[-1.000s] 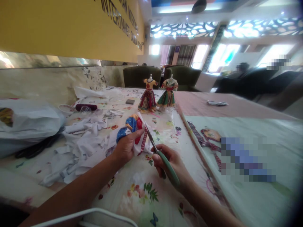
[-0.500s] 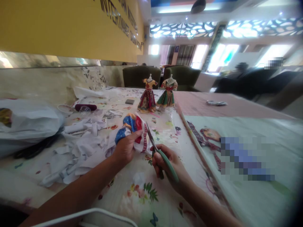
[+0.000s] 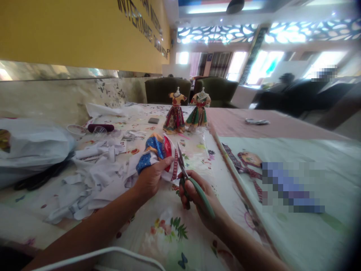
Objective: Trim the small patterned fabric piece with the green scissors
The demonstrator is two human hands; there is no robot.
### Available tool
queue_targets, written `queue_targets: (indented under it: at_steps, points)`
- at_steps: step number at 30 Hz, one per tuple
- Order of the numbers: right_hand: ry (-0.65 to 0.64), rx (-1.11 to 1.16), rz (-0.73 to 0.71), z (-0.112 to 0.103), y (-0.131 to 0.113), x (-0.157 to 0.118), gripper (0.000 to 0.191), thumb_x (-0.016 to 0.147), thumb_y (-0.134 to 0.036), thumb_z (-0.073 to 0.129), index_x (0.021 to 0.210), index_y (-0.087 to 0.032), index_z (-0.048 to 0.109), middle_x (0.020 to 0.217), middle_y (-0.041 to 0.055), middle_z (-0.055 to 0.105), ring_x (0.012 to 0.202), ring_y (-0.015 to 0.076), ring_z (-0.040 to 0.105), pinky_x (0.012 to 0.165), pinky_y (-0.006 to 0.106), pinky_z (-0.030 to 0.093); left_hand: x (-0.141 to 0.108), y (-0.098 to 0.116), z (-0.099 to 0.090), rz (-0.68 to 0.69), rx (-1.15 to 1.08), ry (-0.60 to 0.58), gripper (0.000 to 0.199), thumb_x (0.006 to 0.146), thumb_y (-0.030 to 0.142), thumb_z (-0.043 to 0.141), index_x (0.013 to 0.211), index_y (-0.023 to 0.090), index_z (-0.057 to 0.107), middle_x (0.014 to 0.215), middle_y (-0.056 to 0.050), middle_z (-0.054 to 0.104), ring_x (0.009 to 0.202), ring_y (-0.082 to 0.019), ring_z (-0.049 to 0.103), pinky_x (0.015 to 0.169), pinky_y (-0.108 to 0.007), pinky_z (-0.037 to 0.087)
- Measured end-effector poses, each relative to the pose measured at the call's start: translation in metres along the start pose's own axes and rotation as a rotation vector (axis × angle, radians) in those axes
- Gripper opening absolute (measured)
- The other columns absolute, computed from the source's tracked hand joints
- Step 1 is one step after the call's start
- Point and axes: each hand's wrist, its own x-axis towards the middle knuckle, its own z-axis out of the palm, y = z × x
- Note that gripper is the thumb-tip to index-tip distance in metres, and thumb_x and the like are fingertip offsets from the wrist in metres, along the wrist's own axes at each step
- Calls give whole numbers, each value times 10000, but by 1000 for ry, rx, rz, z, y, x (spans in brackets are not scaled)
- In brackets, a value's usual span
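The left hand (image 3: pixel 152 177) partly hides the patterned fabric (image 3: pixel 156 147).

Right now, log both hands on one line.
left hand: holding patterned cloth | right hand: gripping green-handled scissors, blades beside red-and-white trim | white scraps: left side

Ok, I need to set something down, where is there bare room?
Bare: the floral tablecloth between the forearms, and the pink cloth between the dressed figures and the pale item. Crowded: the left, with white scraps and a plastic bag, and the middle, where the hands hold scissors and patterned cloth.
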Motion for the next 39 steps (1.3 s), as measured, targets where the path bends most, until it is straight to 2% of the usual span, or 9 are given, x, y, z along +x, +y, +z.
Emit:
queue_targets:
  at_steps: [7, 12, 15, 18, 20, 22, 27, 33, 39]
  points:
    - [-3, 46, 12, 1, -1, 0, 471, 845, -631, 680, 983, -193, 575, 702, -36, 533, 532, 102, 477, 504, 233, 405, -2, -2, 3, -44, 24, 24, 64, 766, 75, 727, 768, 139, 727, 692, -36, 758, 607, -179, 709, 648, -263, 554]
    - [47, -78, 63, -2, -2, 4, 530, 763, -655, 747, 946, -189, 571, 630, -72, 477, 498, 99, 460, 476, 224, 388, 4, -1, 3, -185, -66, 108, 138, 750, 13, 615, 780, 119, 699, 612, -35, 709, 563, -179, 686, 619, -275, 575]
    - [26, -145, 81, -5, -1, 7, 553, 745, -656, 760, 970, -185, 581, 650, -61, 502, 517, 101, 443, 475, 225, 380, 6, 3, 3, -256, -112, 57, 135, 746, 18, 591, 713, 134, 651, 575, -20, 669, 475, -149, 628, 517, -251, 542]
    - [7, -210, 66, -8, 0, 9, 550, 743, -635, 775, 1001, -183, 600, 686, -43, 529, 553, 107, 431, 486, 227, 367, 6, 7, 5, -270, -169, 9, 131, 861, 153, 627, 734, 132, 646, 592, -25, 670, 455, -134, 607, 473, -236, 525]
    - [3, -240, 66, -9, -1, 9, 532, 747, -626, 776, 994, -188, 604, 668, -49, 507, 558, 112, 427, 488, 230, 359, 4, 7, 7, -295, -165, 34, 160, 877, 236, 691, 766, 129, 654, 619, -29, 691, 471, -136, 626, 488, -237, 541]
    - [6, -254, 67, -11, -1, 10, 512, 755, -622, 772, 978, -192, 606, 653, -54, 490, 557, 114, 428, 489, 232, 351, 3, 7, 8, -315, -133, 71, 153, 846, 230, 748, 774, 131, 656, 633, -27, 706, 488, -141, 648, 523, -245, 568]
    - [15, -274, 40, -15, 0, 12, 494, 758, -605, 773, 979, -198, 602, 633, -62, 479, 534, 111, 426, 484, 232, 344, 4, 4, 5, -338, -100, 59, 118, 911, 182, 660, 816, 119, 691, 664, -48, 734, 525, -154, 690, 623, -279, 617]
    - [35, -301, 70, -13, -2, 10, 478, 756, -593, 778, 975, -202, 615, 645, -53, 516, 537, 115, 452, 484, 233, 359, 8, 4, 4, -280, -178, 104, 81, 903, 137, 657, 840, 115, 703, 699, -49, 747, 583, -157, 719, 720, -292, 632]
    - [3, -205, 114, -9, -6, 8, 480, 769, -604, 745, 971, -188, 612, 723, -30, 554, 545, 102, 453, 476, 225, 381, 9, 2, 6, -156, -252, 113, 85, 893, 90, 652, 855, 116, 723, 739, -41, 764, 584, -121, 705, 672, -239, 624]
